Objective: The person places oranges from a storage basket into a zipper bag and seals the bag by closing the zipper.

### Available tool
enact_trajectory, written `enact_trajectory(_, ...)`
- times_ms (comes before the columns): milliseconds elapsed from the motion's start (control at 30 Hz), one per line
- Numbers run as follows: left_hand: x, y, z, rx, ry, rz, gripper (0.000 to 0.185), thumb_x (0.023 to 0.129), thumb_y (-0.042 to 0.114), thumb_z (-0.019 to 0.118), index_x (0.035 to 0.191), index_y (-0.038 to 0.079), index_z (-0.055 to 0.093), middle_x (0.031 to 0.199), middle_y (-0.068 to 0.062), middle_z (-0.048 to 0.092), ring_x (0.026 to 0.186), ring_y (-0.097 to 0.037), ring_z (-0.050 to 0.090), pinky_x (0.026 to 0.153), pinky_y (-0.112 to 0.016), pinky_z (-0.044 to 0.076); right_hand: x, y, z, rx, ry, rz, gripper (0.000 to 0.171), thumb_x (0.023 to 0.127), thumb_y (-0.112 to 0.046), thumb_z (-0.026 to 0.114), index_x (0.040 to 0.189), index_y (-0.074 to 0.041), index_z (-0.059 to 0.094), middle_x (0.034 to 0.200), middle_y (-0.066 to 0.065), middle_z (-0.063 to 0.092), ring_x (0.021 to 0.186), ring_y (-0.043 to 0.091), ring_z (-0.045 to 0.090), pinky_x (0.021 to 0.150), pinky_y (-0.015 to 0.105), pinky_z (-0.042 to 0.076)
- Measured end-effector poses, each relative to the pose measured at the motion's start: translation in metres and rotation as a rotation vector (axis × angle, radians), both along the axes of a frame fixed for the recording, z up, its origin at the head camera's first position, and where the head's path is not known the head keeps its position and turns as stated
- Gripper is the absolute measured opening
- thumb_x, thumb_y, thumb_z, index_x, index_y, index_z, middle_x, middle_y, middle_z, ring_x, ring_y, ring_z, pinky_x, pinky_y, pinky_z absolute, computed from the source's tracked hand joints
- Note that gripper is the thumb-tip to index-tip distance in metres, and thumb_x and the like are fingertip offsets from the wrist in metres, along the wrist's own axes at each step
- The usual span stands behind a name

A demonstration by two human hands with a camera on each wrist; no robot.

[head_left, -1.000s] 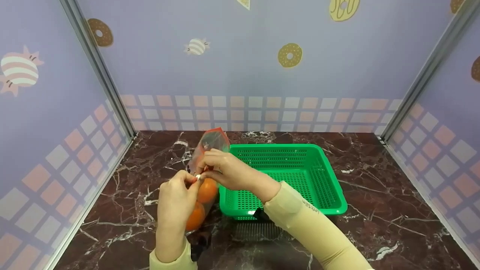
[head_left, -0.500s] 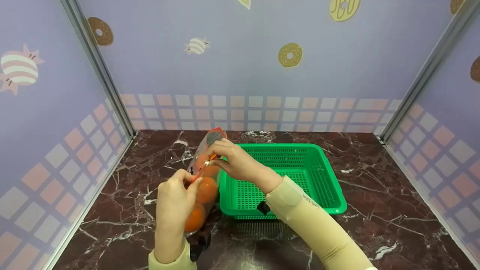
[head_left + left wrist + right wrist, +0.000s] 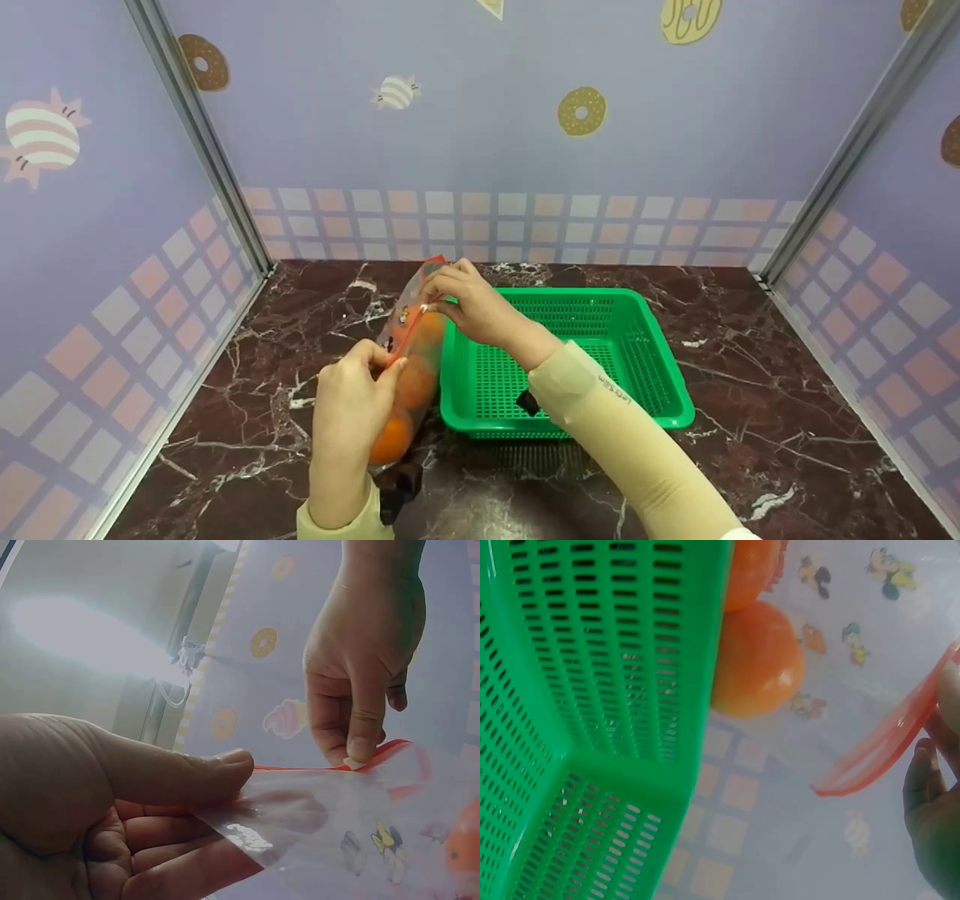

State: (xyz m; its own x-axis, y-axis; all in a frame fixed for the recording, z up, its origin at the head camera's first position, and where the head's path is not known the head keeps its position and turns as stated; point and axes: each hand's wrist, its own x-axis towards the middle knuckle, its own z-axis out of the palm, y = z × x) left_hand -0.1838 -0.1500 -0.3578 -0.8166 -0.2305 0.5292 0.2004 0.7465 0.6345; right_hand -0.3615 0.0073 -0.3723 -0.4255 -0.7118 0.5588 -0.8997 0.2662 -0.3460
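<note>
A clear zip bag [image 3: 403, 321] with a red closure strip and cartoon prints stands beside the basket, with several oranges [image 3: 390, 437] inside it. My left hand [image 3: 351, 394] pinches the near end of the red strip between thumb and fingers. Farther along the strip, my right hand [image 3: 480, 309] pinches a small white slider [image 3: 353, 763]. In the left wrist view the red strip runs taut between both hands. At the far end, the right wrist view shows a loose red edge [image 3: 877, 761] spread apart.
A green plastic basket [image 3: 555, 292] with slotted walls sits just right of the bag. The dark marble-patterned tabletop [image 3: 780, 420] is bounded by patterned panels at the back and both sides.
My right hand has slid away from the left hand along the strip, toward the bag's far end, taking the white slider with it. My left hand stays nearly still.
</note>
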Motion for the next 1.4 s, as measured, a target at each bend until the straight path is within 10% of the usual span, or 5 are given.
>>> enact_trajectory(800,0.003,-0.003,0.001,-0.020,-0.001,-0.008,0.021,0.084,0.005,0.083,0.076,0.005,0.064,0.072,-0.012,0.074,0.061,-0.024,0.064,0.060,-0.040,0.051,-0.039,-0.010,-0.003,0.104,-0.127,-0.221,0.013,0.103,-0.018,0.059,0.110,-0.012,0.068,0.111,0.005,0.072,0.099,0.024,0.044,0.088,0.038,0.047)
enact_trajectory(1400,0.007,-0.004,0.002,-0.027,-0.011,-0.044,0.020,0.085,0.006,0.083,0.079,0.005,0.064,0.076,-0.012,0.075,0.060,-0.019,0.065,0.058,-0.033,0.051,-0.056,-0.013,-0.006,0.130,-0.017,-0.328,0.013,0.105,-0.021,0.056,0.107,-0.010,0.065,0.110,0.005,0.075,0.095,0.026,0.039,0.083,0.038,0.041)
